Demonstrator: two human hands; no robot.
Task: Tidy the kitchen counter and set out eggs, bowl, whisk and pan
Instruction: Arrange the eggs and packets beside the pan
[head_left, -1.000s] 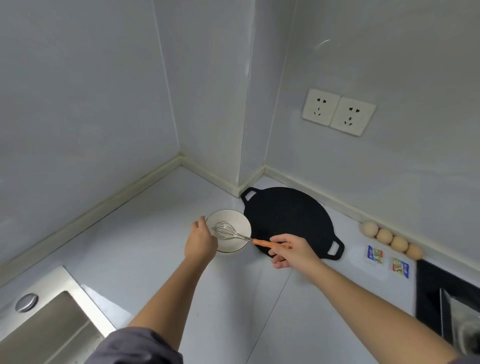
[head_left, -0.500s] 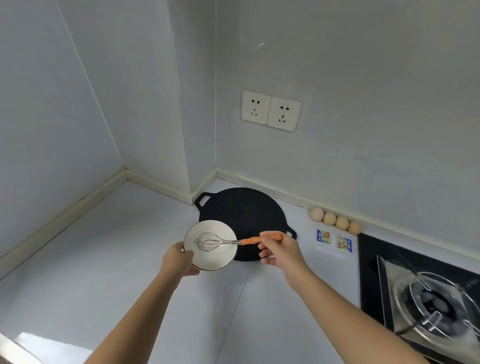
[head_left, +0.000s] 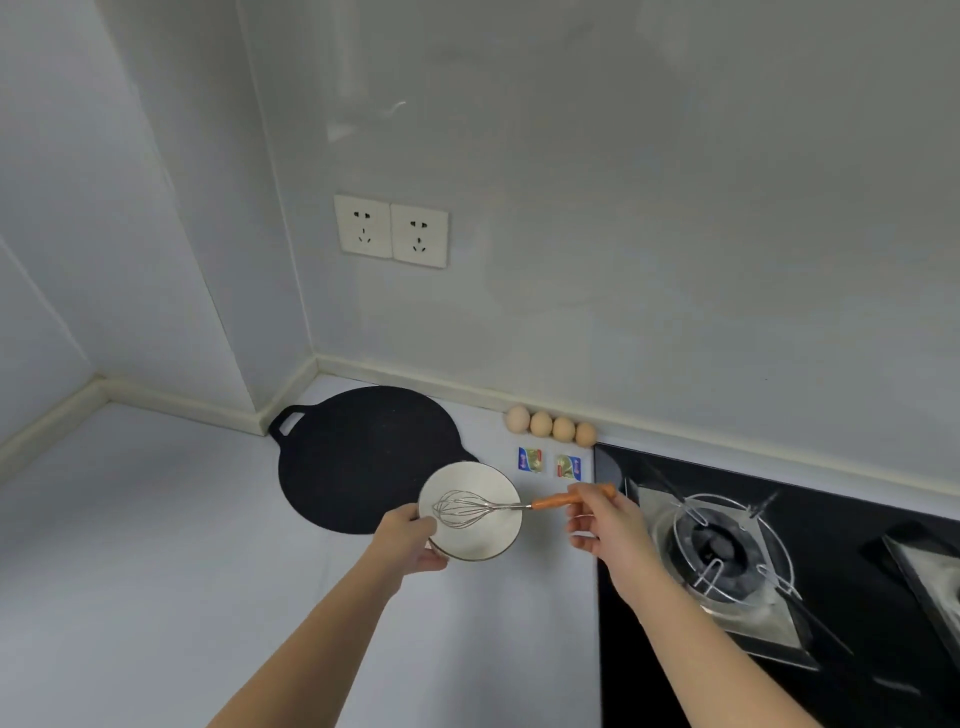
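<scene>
- Grey counter (head_left: 156, 519): black pan (head_left: 363, 457) at 10 o'clock of the bowl (head_left: 483, 540), eggs (head_left: 550, 427) at 1 o'clock.
- Left hand (head_left: 410, 538) grips the bowl; right hand (head_left: 605, 525) pinches the whisk (head_left: 548, 502) (wires inside bowl).

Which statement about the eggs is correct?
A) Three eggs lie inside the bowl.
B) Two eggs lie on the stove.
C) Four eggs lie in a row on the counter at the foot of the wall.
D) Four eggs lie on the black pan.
C: four eggs lie side by side on the counter against the wall, behind two small packets; the bowl holds only the whisk.
</scene>
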